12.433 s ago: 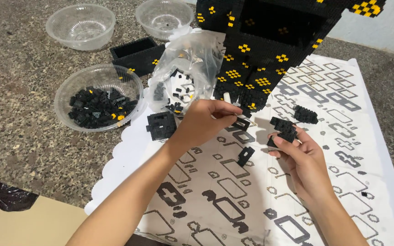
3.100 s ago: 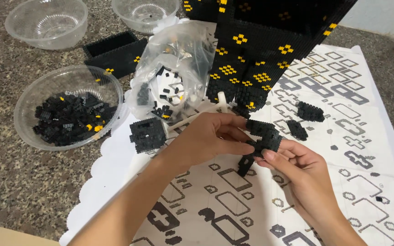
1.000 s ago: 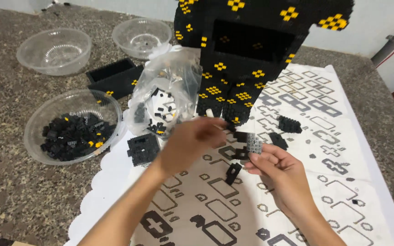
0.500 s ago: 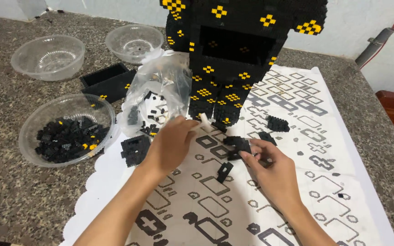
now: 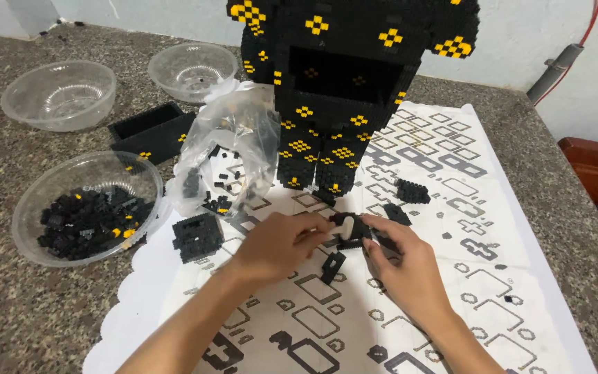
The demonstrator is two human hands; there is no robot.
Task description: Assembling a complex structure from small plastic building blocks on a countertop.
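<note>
Two bare hands meet over a patterned white mat (image 5: 520, 305) on a speckled stone desk (image 5: 22, 325), the left hand (image 5: 278, 242) and right hand (image 5: 403, 266) both with fingers pinched on a small black block assembly (image 5: 349, 229) held just above the mat. Directly beyond the fingers rises a tall black-and-yellow block figure (image 5: 344, 90); a loose black piece (image 5: 333, 266) lies just beneath them. Left of the fingers sit a black square plate (image 5: 198, 236), a clear bag of pieces (image 5: 233, 156) and a bowl of black blocks (image 5: 88, 208). Pressed unevenly, the small assembly could likely split, scattering tiny parts across the busy pattern, where they would be hard to spot.
</note>
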